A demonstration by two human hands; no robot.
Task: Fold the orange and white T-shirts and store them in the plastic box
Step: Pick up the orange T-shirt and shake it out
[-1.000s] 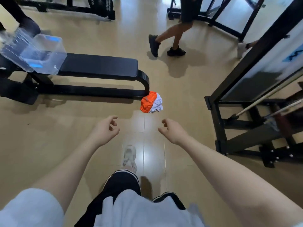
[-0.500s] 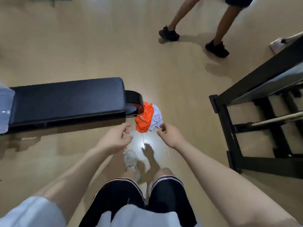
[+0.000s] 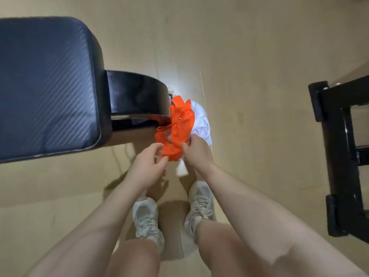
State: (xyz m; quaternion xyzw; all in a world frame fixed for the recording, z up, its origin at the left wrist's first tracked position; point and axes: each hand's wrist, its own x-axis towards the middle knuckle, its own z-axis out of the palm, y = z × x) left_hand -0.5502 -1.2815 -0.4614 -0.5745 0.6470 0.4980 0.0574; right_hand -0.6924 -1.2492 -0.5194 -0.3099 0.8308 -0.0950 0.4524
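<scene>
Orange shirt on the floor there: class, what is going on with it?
A person bends over a crumpled orange T-shirt lying on the floor by the end of a black bench, with a white T-shirt bunched against it. The left hand and right hand both pinch the orange fabric's near edge. Nothing is folded yet, and no box is in view.

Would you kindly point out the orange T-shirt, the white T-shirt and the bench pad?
orange T-shirt (image 3: pixel 179 124): head view, middle of the crumpled fabric.
white T-shirt (image 3: pixel 200 120): head view, bunched cloth right of the orange.
bench pad (image 3: pixel 48 82): head view, top surface.
</scene>
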